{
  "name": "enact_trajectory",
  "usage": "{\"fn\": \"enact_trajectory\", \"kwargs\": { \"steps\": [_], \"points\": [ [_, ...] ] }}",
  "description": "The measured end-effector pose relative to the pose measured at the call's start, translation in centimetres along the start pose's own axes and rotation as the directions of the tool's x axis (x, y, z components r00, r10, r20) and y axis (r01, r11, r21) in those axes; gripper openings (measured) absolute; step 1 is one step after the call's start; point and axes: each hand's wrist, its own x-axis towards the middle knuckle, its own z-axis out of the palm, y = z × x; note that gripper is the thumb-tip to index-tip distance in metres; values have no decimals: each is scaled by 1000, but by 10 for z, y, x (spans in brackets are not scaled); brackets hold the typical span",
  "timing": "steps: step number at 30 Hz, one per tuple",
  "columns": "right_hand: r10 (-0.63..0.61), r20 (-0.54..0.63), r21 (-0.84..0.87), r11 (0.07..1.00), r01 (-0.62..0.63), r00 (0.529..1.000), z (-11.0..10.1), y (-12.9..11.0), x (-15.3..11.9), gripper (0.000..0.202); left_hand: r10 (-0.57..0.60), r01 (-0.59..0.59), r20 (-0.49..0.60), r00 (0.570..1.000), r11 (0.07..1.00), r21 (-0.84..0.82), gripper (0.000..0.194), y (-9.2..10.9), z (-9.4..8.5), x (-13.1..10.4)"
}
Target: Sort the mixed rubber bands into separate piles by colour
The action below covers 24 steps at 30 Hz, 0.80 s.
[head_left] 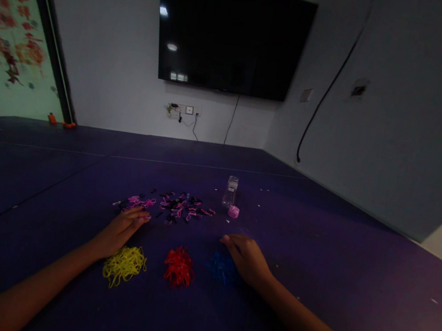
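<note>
My left hand (123,231) rests low over the mat, fingers stretched forward, with the fingertips at the near edge of the pink and black rubber bands (178,207). Just below its wrist lies a heap of yellow rubber bands (124,265). My right hand (247,257) is turned inward beside a heap of blue rubber bands (222,268), partly covering it; its fingers lie loosely forward and nothing shows in them. Between the hands sits a pile of red rubber bands (179,267). Farther off, a clear bottle (231,191) stands upright beside a pink cap (233,212).
The dark purple surface (340,264) runs to the walls, with seams and small white scraps. A large television (229,37) hangs above sockets (185,110) and cables. Small orange objects (52,118) lie by the decorated glass door (17,41) at the left.
</note>
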Motion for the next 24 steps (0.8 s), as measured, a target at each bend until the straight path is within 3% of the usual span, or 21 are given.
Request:
{"fn": "enact_trajectory", "kwargs": {
  "steps": [6,14,19,24],
  "points": [
    [-10,8,3,1000,10,1000,0,0,0,42,5,-5,-1,1000,1000,-2,47,4,0,-1],
    [-22,6,19,1000,22,1000,1,2,0,41,-69,65,-23,997,987,-147,53,6,-4,0],
    [-35,-2,11,999,35,999,0,0,0,40,-180,129,-197,964,961,-243,56,5,-15,1],
    [-40,32,0,999,40,999,-1,-1,0,42,-297,243,-300,907,948,-205,57,-14,-23,4]
  ]
}}
